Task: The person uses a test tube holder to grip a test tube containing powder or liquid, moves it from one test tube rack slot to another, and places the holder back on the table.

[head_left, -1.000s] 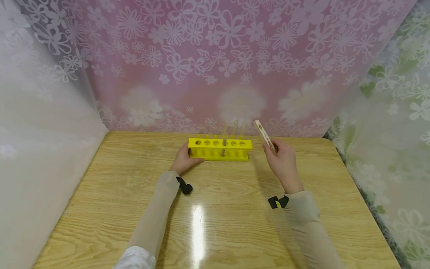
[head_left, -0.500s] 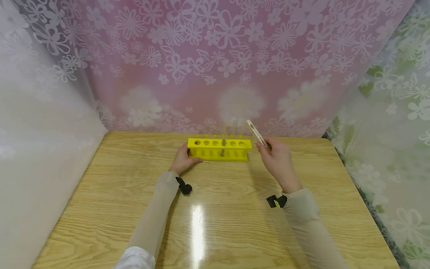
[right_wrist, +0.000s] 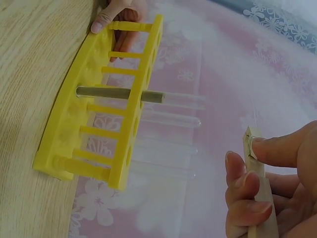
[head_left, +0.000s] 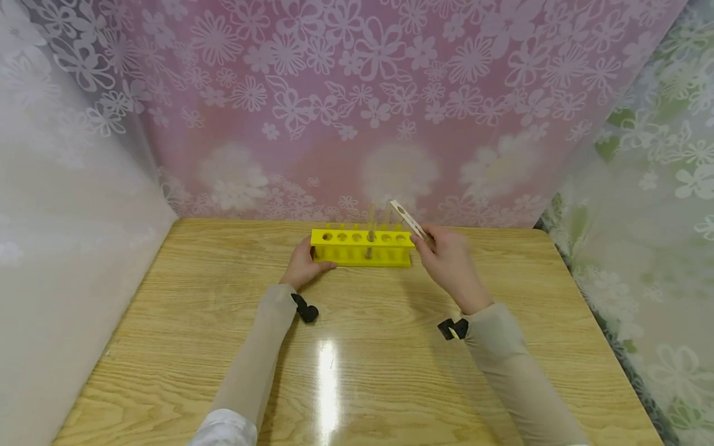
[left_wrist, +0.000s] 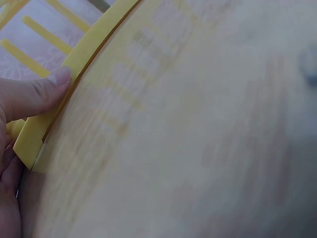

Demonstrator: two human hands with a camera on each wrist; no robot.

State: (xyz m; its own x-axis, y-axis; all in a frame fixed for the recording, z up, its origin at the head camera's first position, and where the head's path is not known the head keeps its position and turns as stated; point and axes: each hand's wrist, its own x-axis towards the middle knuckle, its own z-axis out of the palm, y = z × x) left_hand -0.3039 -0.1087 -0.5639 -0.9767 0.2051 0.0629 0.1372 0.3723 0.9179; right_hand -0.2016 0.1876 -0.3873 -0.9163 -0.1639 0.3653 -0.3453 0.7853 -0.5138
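On the wood-grain table (head_left: 390,371), a yellow rack (head_left: 357,245) is standing upright, the left hand (head_left: 304,265) gripping its left end. Right hand (head_left: 448,266), beside the other end, is gripping a wooden clamp (head_left: 407,217) tilted near clear tubes (right_wrist: 171,145), contact unclear; a dark part-filled tube (right_wrist: 106,92) is standing in the fourth hole from left.
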